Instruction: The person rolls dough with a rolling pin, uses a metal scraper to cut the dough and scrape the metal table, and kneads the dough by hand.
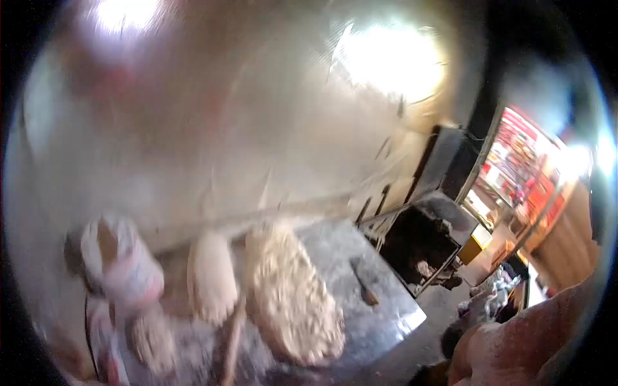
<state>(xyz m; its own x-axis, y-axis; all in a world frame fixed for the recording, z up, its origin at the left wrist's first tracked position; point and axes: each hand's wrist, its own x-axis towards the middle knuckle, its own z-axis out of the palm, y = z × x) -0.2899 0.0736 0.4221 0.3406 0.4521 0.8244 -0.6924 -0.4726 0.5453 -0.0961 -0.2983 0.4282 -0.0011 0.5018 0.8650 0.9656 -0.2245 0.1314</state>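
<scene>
At the lower right edge my right forearm and what looks like part of my right hand (492, 352) show, pale as if dusted with flour. Its fingers are hidden or too blurred to make out, and it is well apart from the table. My left hand is out of view. A long, bumpy slab of dough (293, 299) lies on the dark worktable (335, 248). Left of it is a smoother dough log (212, 276), with a wooden rolling pin or stick (234, 341) between them. A smaller dough lump (154, 342) lies nearer the front left.
An open sack (122, 264) stands at the table's left. A dark scraper or knife (365, 283) lies right of the slab. A shiny wall (193, 141) rises behind. A black open box-like unit (418, 244) stands beyond the table's right end, near a bright doorway (521, 161).
</scene>
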